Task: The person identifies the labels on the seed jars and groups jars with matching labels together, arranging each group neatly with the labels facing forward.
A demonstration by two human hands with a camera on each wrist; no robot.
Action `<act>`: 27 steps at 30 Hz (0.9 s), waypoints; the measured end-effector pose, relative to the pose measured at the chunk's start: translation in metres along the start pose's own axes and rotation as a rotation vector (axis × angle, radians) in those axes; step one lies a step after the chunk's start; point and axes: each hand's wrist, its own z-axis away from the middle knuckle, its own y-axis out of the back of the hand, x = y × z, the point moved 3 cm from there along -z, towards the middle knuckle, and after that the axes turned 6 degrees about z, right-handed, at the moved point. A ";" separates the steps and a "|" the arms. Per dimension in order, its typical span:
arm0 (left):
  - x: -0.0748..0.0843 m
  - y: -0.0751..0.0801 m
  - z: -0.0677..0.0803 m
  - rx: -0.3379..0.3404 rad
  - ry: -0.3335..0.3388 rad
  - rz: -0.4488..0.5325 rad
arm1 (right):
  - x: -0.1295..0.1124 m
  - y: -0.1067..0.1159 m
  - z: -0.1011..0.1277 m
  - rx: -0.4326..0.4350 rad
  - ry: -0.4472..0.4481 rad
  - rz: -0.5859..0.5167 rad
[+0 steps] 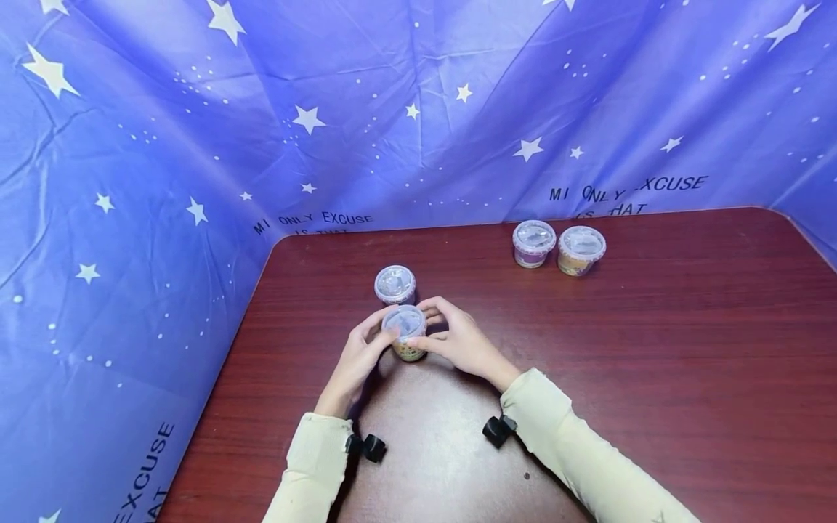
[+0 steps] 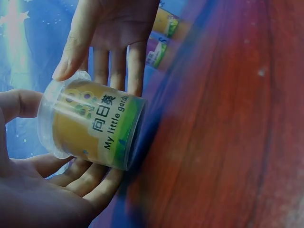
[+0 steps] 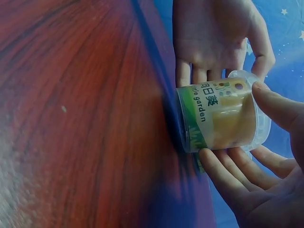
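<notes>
"Yellow-and-green tub point(image 2: 90, 123), clear lid point(image 1: 404, 319); where on the worktop point(image 1: 654, 349) is it?"

"Left of the middle, nearer the left edge than the right; the lid faces up, though whether its base touches the wood I cannot tell."

"And the grip?"

"Both hands grasp it; the left hand point(image 1: 360, 352) has one side, thumb at the lid's rim; the right hand point(image 1: 464, 339) has the other, thumb on the near side; a label point(image 2: 114, 121) reading 'My little garden' shows between them."

"Anything in the way?"

"One lidded tub point(image 1: 395, 283) directly beyond it, towards the back edge; its lower part is hidden, so I cannot tell whether the two touch."

"Farther off?"

"A purple tub point(image 1: 532, 245) and an orange tub point(image 1: 580, 250), side by side near the back edge, right of its middle, well apart from the hands; a starry blue curtain point(image 1: 366, 160) hangs along the back and left edges; a black camera point(image 1: 374, 448) juts inward from each pale sleeve point(image 1: 317, 454)."
</notes>
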 end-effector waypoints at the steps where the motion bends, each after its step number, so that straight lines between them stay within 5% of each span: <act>1: 0.000 0.000 0.000 0.001 -0.003 -0.006 | 0.000 -0.001 0.000 0.002 0.002 0.001; 15: -0.007 0.010 -0.002 -0.013 -0.054 -0.030 | -0.003 -0.012 -0.006 -0.012 0.054 0.014; 27: -0.010 0.010 -0.005 0.035 -0.015 -0.036 | 0.000 -0.012 -0.011 -0.014 0.035 0.029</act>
